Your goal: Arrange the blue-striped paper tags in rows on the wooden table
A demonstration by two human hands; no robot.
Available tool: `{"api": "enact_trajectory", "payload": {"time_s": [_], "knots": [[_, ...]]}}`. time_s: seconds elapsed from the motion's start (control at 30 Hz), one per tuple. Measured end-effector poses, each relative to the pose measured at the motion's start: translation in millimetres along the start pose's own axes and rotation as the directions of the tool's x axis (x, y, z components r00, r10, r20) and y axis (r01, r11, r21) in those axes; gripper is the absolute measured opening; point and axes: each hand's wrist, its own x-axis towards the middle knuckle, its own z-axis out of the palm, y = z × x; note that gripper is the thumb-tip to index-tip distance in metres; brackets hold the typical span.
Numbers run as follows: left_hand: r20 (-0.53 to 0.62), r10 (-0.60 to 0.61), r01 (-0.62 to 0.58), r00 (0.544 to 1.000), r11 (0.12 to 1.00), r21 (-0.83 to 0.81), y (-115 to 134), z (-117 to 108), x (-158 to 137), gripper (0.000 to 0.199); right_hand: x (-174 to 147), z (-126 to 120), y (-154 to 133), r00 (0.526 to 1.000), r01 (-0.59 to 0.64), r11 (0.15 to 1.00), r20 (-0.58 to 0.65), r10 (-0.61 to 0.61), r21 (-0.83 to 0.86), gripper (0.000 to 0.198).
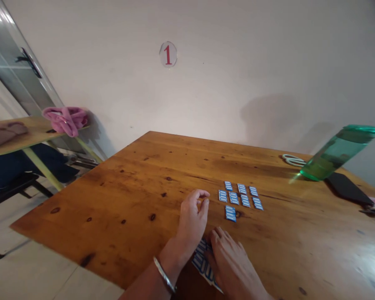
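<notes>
Several small blue-and-white cards [233, 198] lie face up in loose rows on the wooden table, each marked with pale bars. Just left of them is my left hand [193, 214], its thumb and forefinger curved with a gap between them and nothing visible in it. A silver bangle [164, 274] circles that wrist. My right hand [233, 260] rests palm down over the right side of a spread pile of similar cards [200, 259] near the table's front. It covers part of the pile, and its fingers lie slightly bent, with their undersides hidden.
At the right of the wooden table [137, 175] stand a green translucent bottle [337, 156], a dark phone-like slab [348, 188] and a pale looped cord [293, 160]. A pink cloth [67, 120] hangs over another table, where a person's dark-clothed leg [46, 164] shows.
</notes>
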Motion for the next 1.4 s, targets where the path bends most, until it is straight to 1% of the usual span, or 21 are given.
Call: {"api": "enact_trajectory", "payload": {"time_s": [0.1,0.2,0.3,0.4,0.47,0.6,0.73,0.8,0.87,0.9,0.97,1.03,1.07,1.1,1.17,1.23,1.27,1.3,1.33,1.4], "knots": [[-0.001,0.0,0.0,1.0,1.0,0.006,1.7,-0.8,0.7,0.014,-0.5,1.4,-2.7,0.999,0.012,1.0,0.036,-0.011,-0.007,0.026],[-0.001,-0.002,0.002,1.0,1.0,0.01,3.8,-1.8,1.0,0.015,-4.5,6.0,-5.0,0.999,0.032,0.998,-0.016,-0.033,-0.058,0.034],[0.002,-0.001,0.001,1.0,1.0,0.021,4.6,-2.2,0.7,0.014,-7.2,6.3,-8.8,0.997,0.023,0.991,-0.07,-0.032,-0.13,0.032],[0.007,0.005,-0.005,1.0,1.0,0.024,4.2,-2.1,0.2,0.014,-6.3,1.3,-12.7,0.999,-0.017,0.99,-0.031,0.013,-0.137,0.031],[0.009,0.0,0.0,1.0,1.0,0.023,4.1,-2.2,0.0,0.014,-4.9,-1.6,-14.0,0.999,-0.04,0.992,-0.007,0.04,-0.118,0.031],[0.015,-0.016,0.016,1.0,1.0,0.017,4.5,-2.2,0.1,0.015,-3.5,-2.6,-15.7,0.999,-0.036,0.997,-0.022,0.035,-0.062,0.03],[0.019,-0.031,0.031,0.999,1.0,0.001,3.8,-1.8,0.7,0.015,-3.8,-0.6,-18.2,0.998,-0.058,0.998,0.02,0.057,0.008,0.031],[0.012,-0.041,0.041,0.999,0.999,-0.016,3.1,-1.7,1.2,0.015,-3.8,0.1,-14.7,0.998,-0.057,0.996,-0.014,0.058,0.064,0.026],[0.004,-0.057,0.057,0.998,0.997,-0.058,2.8,-1.5,1.6,0.015,-2.1,-1.0,-4.9,0.995,-0.038,0.979,-0.08,0.055,0.202,0.019],[0.003,-0.071,0.071,0.997,0.993,-0.095,2.9,-1.2,1.8,0.014,0.0,-2.7,2.1,0.994,-0.036,0.951,-0.09,0.067,0.308,0.017],[0.014,-0.121,0.122,0.993,0.972,-0.202,3.5,0.0,1.7,0.013,6.6,-7.8,18.1,0.984,-0.022,0.842,-0.137,0.113,0.539,0.012],[0.063,-0.208,0.217,0.976,0.92,-0.326,4.6,2.2,0.9,0.012,15.6,-13.4,33.1,0.962,0.003,0.696,-0.193,0.194,0.718,0.008],[0.105,-0.257,0.277,0.961,0.883,-0.379,5.2,3.5,0.2,0.012,20.3,-15.3,39.0,0.952,0.047,0.606,-0.219,0.212,0.794,0.006],[0.152,-0.304,0.34,0.94,0.839,-0.425,5.7,4.9,-0.8,0.013,24.8,-16.3,43.5,0.942,0.081,0.524,-0.237,0.238,0.848,0.009],[0.258,-0.373,0.454,0.891,0.731,-0.51,6.0,7.7,-2.9,0.018,32.2,-15.1,48.1,0.921,0.132,0.404,-0.263,0.288,0.905,0.019],[0.351,-0.393,0.527,0.85,0.627,-0.574,5.8,9.8,-4.7,0.021,36.7,-11.0,47.8,0.904,0.163,0.331,-0.275,0.328,0.929,0.025],[0.383,-0.392,0.549,0.836,0.59,-0.593,5.7,10.4,-5.3,0.022,38.0,-8.9,46.6,0.902,0.173,0.297,-0.272,0.336,0.939,0.025],[0.404,-0.39,0.561,0.828,0.569,-0.602,5.7,10.8,-5.6,0.021,38.6,-7.2,45.1,0.903,0.178,0.261,-0.263,0.339,0.949,0.025],[0.409,-0.387,0.563,0.827,0.567,-0.602,5.8,10.9,-5.7,0.019,38.8,-6.1,43.7,0.908,0.178,0.228,-0.249,0.338,0.957,0.025],[0.389,-0.384,0.546,0.837,0.6,-0.584,6.4,10.7,-5.3,0.016,38.4,-6.3,41.8,0.916,0.165,0.19,-0.221,0.336,0.968,0.025]]}}
